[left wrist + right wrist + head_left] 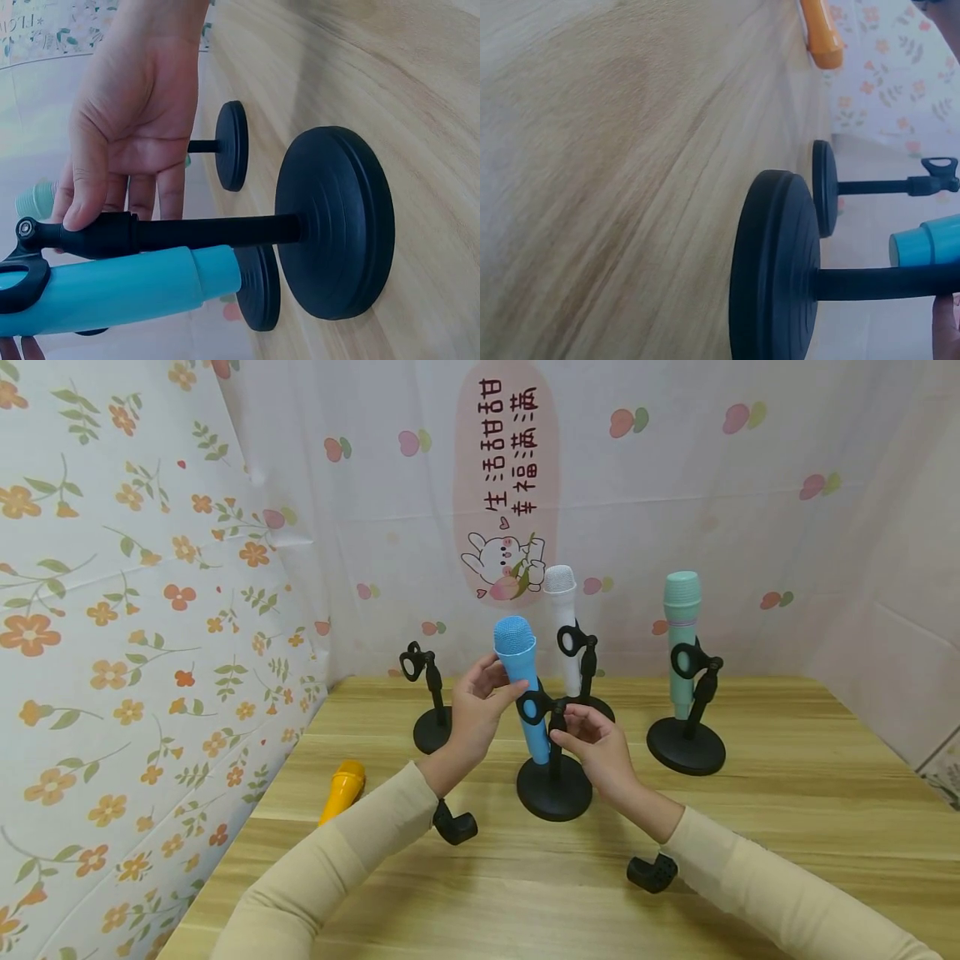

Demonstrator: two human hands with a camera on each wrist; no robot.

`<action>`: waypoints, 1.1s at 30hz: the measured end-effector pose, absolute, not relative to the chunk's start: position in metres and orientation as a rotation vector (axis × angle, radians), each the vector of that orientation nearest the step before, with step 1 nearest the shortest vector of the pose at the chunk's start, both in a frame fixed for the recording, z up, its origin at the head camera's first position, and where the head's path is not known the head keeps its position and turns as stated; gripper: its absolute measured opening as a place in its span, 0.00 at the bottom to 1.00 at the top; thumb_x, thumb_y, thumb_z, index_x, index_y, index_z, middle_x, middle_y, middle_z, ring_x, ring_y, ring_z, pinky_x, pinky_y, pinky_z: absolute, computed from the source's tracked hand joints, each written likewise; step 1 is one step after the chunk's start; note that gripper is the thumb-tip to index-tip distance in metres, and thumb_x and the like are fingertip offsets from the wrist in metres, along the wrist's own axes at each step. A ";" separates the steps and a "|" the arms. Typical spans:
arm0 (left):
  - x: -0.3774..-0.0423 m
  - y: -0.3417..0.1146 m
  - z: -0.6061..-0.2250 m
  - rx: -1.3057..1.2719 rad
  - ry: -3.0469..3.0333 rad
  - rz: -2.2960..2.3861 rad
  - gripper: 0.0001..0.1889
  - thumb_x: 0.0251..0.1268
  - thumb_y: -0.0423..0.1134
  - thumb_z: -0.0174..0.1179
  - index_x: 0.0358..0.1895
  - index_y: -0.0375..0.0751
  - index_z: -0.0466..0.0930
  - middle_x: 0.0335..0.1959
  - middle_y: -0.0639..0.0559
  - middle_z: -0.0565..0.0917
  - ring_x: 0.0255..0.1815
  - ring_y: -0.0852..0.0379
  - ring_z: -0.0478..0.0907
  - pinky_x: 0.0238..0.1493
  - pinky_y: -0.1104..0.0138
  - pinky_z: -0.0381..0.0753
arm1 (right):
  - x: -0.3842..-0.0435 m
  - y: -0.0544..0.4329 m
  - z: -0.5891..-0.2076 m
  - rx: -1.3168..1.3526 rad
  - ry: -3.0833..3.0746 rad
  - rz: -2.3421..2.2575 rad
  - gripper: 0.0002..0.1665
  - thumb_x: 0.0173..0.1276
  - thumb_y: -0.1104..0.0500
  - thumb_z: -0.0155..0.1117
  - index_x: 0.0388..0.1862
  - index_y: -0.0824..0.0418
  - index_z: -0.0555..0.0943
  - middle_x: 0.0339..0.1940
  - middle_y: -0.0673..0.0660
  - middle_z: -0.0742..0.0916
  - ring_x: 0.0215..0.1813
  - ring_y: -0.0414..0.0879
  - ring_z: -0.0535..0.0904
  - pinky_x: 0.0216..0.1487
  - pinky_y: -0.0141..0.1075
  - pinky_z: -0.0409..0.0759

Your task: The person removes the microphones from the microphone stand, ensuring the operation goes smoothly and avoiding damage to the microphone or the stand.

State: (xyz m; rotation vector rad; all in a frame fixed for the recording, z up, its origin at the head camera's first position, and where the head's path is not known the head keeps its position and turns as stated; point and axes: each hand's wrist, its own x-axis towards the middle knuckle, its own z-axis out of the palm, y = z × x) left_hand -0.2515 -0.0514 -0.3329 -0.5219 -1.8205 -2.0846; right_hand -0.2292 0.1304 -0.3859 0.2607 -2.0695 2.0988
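Both arms reached forward: the left hand pinched the blue microphone at the clip of a black stand, while the right hand gripped its neck. The left sleeve partly hid an orange microphone.

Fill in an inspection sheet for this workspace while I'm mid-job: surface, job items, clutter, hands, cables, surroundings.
Surface: wooden tabletop, no spill seen on the visible parts.
Blue microphone: in the clip of the front stand, leaning slightly.
White microphone, green microphone: roughly upright at their own stands.
Yellow microphone: lying down, partly hidden by the left sleeve in the head view.
Far-left stand: no microphone in it.
Clutter: nothing seen.
Left hand: fingers hold the blue microphone.
Right hand: fingers pinch the front stand's upper post.
Cables: nothing seen.
Surroundings: floral cloth at left, printed backdrop behind.
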 end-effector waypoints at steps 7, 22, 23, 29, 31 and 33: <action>-0.249 -0.048 -0.333 -0.543 -1.807 -2.047 0.27 0.60 0.32 0.68 0.64 0.40 0.74 0.52 0.45 0.83 0.50 0.50 0.79 0.53 0.58 0.78 | -0.230 0.132 -0.390 0.355 -2.083 1.987 0.26 0.62 0.70 0.69 0.60 0.70 0.75 0.51 0.65 0.81 0.47 0.39 0.79 0.51 0.28 0.78; -0.248 -0.046 -0.332 -0.460 -1.789 -2.110 0.27 0.59 0.30 0.68 0.64 0.40 0.75 0.52 0.43 0.83 0.50 0.48 0.80 0.55 0.55 0.77 | -0.230 0.133 -0.390 0.265 -2.079 2.074 0.25 0.61 0.70 0.69 0.58 0.71 0.77 0.47 0.55 0.83 0.47 0.40 0.80 0.48 0.31 0.81; -0.248 -0.046 -0.332 -0.451 -1.790 -2.116 0.27 0.59 0.30 0.68 0.63 0.40 0.75 0.52 0.43 0.83 0.49 0.48 0.80 0.54 0.56 0.77 | -0.231 0.133 -0.390 0.261 -2.083 2.077 0.25 0.61 0.70 0.69 0.58 0.71 0.77 0.47 0.55 0.84 0.47 0.40 0.80 0.48 0.31 0.81; -0.246 -0.047 -0.330 -0.420 -1.793 -2.147 0.26 0.58 0.31 0.69 0.61 0.42 0.77 0.50 0.46 0.84 0.47 0.51 0.80 0.53 0.58 0.78 | -0.230 0.134 -0.388 0.249 -2.107 2.077 0.25 0.62 0.68 0.70 0.58 0.72 0.76 0.48 0.57 0.83 0.46 0.40 0.80 0.48 0.31 0.81; -0.246 -0.047 -0.330 -0.425 -1.789 -2.148 0.25 0.58 0.31 0.69 0.61 0.42 0.78 0.49 0.46 0.84 0.46 0.51 0.80 0.53 0.58 0.78 | -0.230 0.134 -0.388 0.247 -2.111 2.079 0.25 0.62 0.68 0.70 0.58 0.72 0.76 0.48 0.57 0.83 0.46 0.40 0.80 0.48 0.31 0.81; -0.246 -0.047 -0.330 -0.431 -1.786 -2.146 0.25 0.58 0.32 0.69 0.60 0.42 0.78 0.49 0.46 0.84 0.46 0.51 0.80 0.53 0.57 0.78 | -0.231 0.134 -0.388 0.248 -2.114 2.080 0.25 0.62 0.68 0.70 0.58 0.72 0.77 0.48 0.57 0.83 0.46 0.40 0.80 0.48 0.31 0.81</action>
